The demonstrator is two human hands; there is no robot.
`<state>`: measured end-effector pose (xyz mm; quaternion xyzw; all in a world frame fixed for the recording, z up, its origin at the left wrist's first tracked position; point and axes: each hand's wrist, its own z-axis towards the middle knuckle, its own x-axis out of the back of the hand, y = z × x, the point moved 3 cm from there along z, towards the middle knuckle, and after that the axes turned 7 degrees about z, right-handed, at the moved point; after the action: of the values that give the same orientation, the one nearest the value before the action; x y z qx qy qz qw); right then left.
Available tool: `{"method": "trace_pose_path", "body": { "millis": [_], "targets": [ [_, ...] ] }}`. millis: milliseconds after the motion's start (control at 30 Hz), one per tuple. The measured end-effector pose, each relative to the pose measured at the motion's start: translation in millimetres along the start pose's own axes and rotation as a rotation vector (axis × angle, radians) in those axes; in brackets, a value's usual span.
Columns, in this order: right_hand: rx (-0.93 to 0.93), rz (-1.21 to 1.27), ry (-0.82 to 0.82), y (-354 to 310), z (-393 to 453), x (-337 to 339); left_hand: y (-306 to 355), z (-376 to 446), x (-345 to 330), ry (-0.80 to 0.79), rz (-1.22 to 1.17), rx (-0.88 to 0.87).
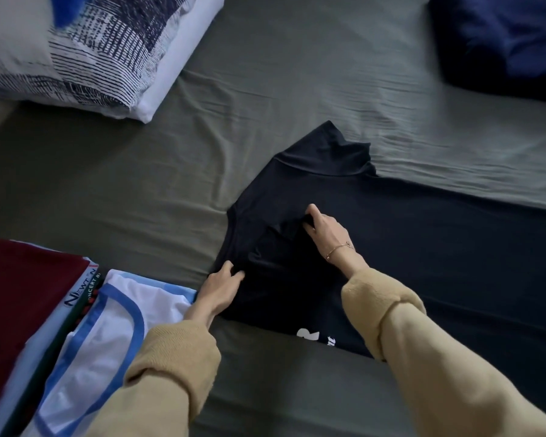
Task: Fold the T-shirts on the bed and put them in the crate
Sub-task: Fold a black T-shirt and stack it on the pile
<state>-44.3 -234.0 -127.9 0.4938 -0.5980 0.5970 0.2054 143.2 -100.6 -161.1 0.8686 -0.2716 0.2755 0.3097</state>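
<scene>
Pinching black T-shirt with left hand and right hand; unfolded pile waiting, crate unseen.

A home bedroom: bed in olive sheet, patterned pillow, navy pillow.

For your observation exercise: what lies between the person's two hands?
In the head view, only bunched black T-shirt fabric lies between the left hand and the right hand; both pinch it.
</scene>
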Motion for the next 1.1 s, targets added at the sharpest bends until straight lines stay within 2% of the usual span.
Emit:
{"method": "trace_pose_path", "body": {
  "millis": [67, 200, 367, 467, 533, 667, 800, 933, 1000, 1100],
  "targets": [
    [0.017, -0.091, 0.045, 2, 4, 1, 0, 0, -2, 0.02, 0.033, -0.003],
    [-0.067, -0.153, 0.029, 12, 7, -9, -1, -1, -4, 0.031, 0.056, 0.011],
    [-0.049, -0.201, 0.157, -2, -4, -4, 2, -3, -7, 0.036, 0.054, 0.021],
    [0.105, -0.232, 0.382, -19, -26, -5, 3, -4, -9, 0.048, 0.124, 0.004],
    [0.217, -0.255, 0.439, -24, -41, -14, 3, -3, -10, 0.05, 0.139, 0.005],
    [0.431, -0.297, 0.309, -23, -68, -45, 3, -1, -11, 0.042, 0.158, 0.013],
    [0.498, -0.27, 0.352, -16, -87, -44, 2, 0, -13, 0.074, 0.213, 0.008],
    [0.344, -0.376, 0.274, 6, -83, -33, 4, -2, -14, 0.113, 0.239, 0.003],
    [0.25, -0.308, 0.203, 17, -80, -28, 5, -4, -15, 0.147, 0.253, 0.001],
    [0.256, -0.363, 0.2, 24, -79, -21, 5, -7, -18, 0.199, 0.271, -0.009]
  ]
}}
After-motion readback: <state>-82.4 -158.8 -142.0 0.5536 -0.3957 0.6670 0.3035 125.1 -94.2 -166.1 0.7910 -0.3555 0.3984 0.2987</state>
